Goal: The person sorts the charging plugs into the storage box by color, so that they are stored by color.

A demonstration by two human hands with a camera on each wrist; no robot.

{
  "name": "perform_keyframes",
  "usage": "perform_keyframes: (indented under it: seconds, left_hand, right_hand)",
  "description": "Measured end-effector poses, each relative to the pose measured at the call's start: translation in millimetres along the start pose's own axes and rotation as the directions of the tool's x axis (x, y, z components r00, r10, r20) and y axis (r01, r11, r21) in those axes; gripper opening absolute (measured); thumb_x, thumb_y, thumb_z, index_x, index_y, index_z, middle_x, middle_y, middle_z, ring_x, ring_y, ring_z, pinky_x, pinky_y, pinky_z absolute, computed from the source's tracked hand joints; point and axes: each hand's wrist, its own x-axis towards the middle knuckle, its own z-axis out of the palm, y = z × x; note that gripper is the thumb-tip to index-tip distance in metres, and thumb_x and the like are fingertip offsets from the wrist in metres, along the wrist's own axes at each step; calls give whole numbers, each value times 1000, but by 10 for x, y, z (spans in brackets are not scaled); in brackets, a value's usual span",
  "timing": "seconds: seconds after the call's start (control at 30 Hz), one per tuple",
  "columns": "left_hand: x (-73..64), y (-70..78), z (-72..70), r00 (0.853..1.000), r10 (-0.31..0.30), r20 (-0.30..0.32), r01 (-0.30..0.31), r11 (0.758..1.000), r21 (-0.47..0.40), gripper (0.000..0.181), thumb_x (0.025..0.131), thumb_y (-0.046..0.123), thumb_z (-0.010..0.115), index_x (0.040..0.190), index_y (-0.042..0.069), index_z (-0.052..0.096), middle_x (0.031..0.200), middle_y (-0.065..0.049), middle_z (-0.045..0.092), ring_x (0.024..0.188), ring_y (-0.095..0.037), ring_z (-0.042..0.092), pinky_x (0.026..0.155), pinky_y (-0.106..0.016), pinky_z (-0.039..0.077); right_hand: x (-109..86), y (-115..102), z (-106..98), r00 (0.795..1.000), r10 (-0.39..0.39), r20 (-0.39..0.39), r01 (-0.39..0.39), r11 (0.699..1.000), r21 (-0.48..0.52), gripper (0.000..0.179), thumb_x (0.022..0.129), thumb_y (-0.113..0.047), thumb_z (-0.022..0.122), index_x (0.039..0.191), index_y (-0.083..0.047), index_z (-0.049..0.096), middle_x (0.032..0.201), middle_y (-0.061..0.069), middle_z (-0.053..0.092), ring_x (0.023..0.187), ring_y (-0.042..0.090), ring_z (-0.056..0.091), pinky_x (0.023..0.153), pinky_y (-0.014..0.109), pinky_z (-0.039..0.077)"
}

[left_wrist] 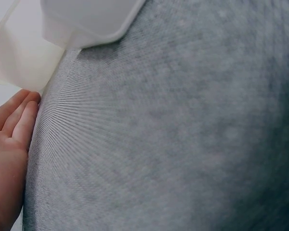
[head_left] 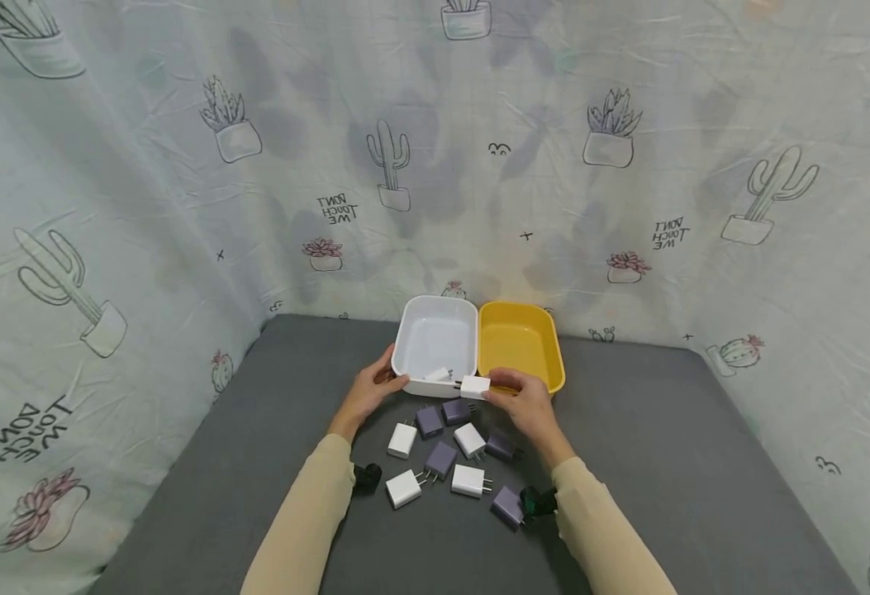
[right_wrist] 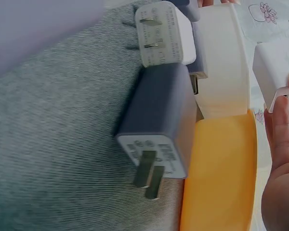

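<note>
Between thumb and fingers, my right hand [head_left: 527,409] pinches a white charger plug [head_left: 475,387] above the front edge of the white box, its prongs pointing left. The right wrist view shows this white charger [right_wrist: 272,70] at the fingertips. My left hand [head_left: 363,397] holds the front left corner of the white box [head_left: 435,330], thumb at the front and fingers along the left side. Inside that box, near its front wall, lies another white charger [head_left: 438,374]. The yellow box [head_left: 520,339] stands close on its right; nothing is seen in it.
Several white chargers [head_left: 401,440] and purple chargers [head_left: 440,459] lie scattered on the grey table [head_left: 219,496] in front of the boxes, between the forearms. A patterned curtain [head_left: 435,165] hangs behind the table and along both sides.
</note>
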Motion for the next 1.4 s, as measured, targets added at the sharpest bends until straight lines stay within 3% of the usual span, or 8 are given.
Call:
perform_keyframes:
  seconds: [0.3, 0.43, 0.53, 0.67, 0.77, 1.13, 1.4]
  left_hand:
    - [-44, 109, 9, 1000, -24, 9, 24, 999, 40, 79, 91, 21, 71, 155, 20, 25, 155, -14, 36, 141, -27, 41, 113, -41, 39]
    - [-18, 66, 8, 1000, -11, 4, 11, 1000, 25, 80, 90, 21, 72, 155, 18, 25, 155, -16, 36, 140, -31, 41, 113, -43, 39]
    - [33, -46, 3, 1000, 1, -12, -1, 1000, 15, 82, 89, 23, 73, 155, 17, 26, 154, -16, 37, 140, -32, 42, 113, -47, 38]
    - [97, -195, 4, 1000, 10, -29, -9, 1000, 22, 83, 88, 28, 74, 155, 21, 26, 154, -10, 40, 139, -29, 43, 113, -46, 39]
    - [101, -214, 11, 999, 17, -31, -16, 1000, 27, 83, 88, 30, 73, 155, 23, 26, 154, -8, 40, 139, -26, 44, 112, -43, 40]
    - [-14, 52, 14, 999, 21, 32, -21, 1000, -10, 82, 89, 19, 72, 155, 11, 25, 155, -20, 34, 141, -35, 38, 115, -47, 35]
    - [-13, 54, 1, 999, 23, 24, -23, 1000, -7, 81, 89, 18, 73, 155, 14, 25, 154, -20, 35, 140, -34, 40, 114, -47, 36]
  right_hand:
    - [114, -73, 48, 1000, 21, -10, -21, 1000, -5, 32, 83, -13, 78, 113, -6, 70, 111, 11, 71, 98, 23, 65, 88, 32, 59]
    - [150, -98, 71, 999, 42, -28, -42, 999, -7, 33, 82, -14, 79, 114, -7, 70, 112, 11, 71, 100, 24, 65, 87, 32, 59]
    - [180, -114, 81, 997, 61, -44, -61, 998, -11, 32, 82, -15, 79, 113, -8, 71, 112, 11, 71, 99, 23, 66, 86, 31, 59]
    - [221, -136, 91, 996, 62, -67, -62, 998, 1, 35, 82, -12, 79, 115, -5, 70, 112, 13, 71, 100, 25, 67, 85, 31, 59]
    - [246, -150, 101, 995, 48, -86, -47, 999, 8, 35, 82, -11, 79, 115, -3, 70, 111, 15, 70, 100, 26, 68, 86, 31, 59]
    - [294, -198, 154, 992, 63, -107, -68, 997, -40, 37, 83, -14, 78, 118, -5, 69, 111, 12, 70, 99, 23, 68, 88, 31, 58]
    - [339, -305, 213, 992, 65, -107, -68, 998, -18, 37, 83, -15, 78, 118, -6, 69, 112, 11, 71, 99, 22, 68, 89, 31, 57]
